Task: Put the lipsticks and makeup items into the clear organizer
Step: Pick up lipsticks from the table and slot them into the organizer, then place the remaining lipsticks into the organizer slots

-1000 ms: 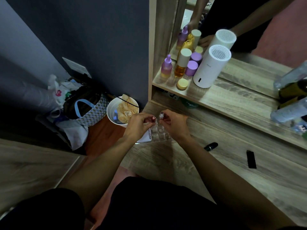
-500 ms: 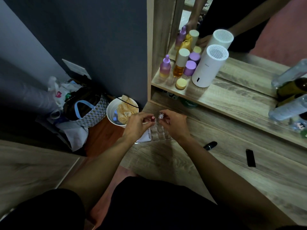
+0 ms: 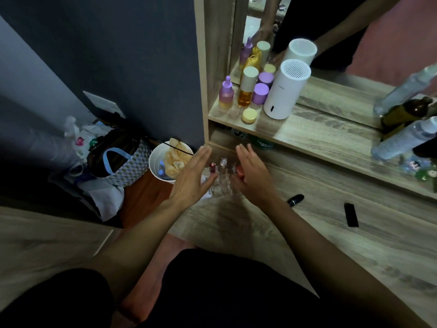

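Observation:
The clear organizer (image 3: 222, 185) stands on the wooden desk near its left end. A red-capped lipstick (image 3: 212, 167) and a clear-capped one (image 3: 223, 165) stand upright in its slots. My left hand (image 3: 192, 175) is open, flat, just left of the organizer. On the other side my right hand (image 3: 250, 175) is open too, fingers spread. Neither hand holds anything. To the right, a black lipstick (image 3: 295, 200) lies on the desk. Farther right lies a flat black makeup item (image 3: 351, 214).
A shelf (image 3: 307, 131) above the desk carries purple and yellow bottles (image 3: 246, 91), a white cylinder device (image 3: 285, 89) and a mirror. Clear bottles (image 3: 406, 136) lie at far right. Left of the desk, on the floor, are a white bin (image 3: 165, 165) and bags (image 3: 115, 159).
Both hands were pinching the two lipsticks' tops at the organizer. They have let go and spread apart, leaving the lipsticks upright in the slots.

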